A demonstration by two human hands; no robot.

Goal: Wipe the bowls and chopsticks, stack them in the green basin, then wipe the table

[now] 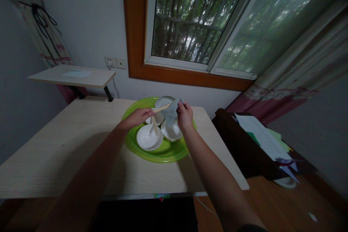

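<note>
Several light wooden chopsticks (pixel 162 108) are pinched in my left hand (pixel 139 116). Some reach right to a grey-green cloth (pixel 170 113), and others (pixel 154 126) slant down over the front white bowl (pixel 148 137). My right hand (pixel 185 115) grips the cloth near its top, at the chopsticks' far ends; the cloth hangs over a second white bowl (pixel 172 134). Partly behind my left hand and the chopsticks is a third bowl (pixel 158 119). A pale plate (pixel 163 100) lies at the back. All the dishes sit on a round green tray (pixel 163 158).
The tray stands on a pale wooden table (pixel 89 145), near its right end. On the left is a raised shelf (pixel 73 74) with a sheet of paper. Behind are a wall socket (pixel 110 61) and a window (pixel 201 18). Right of the table, papers (pixel 261 134) lie on dark furniture.
</note>
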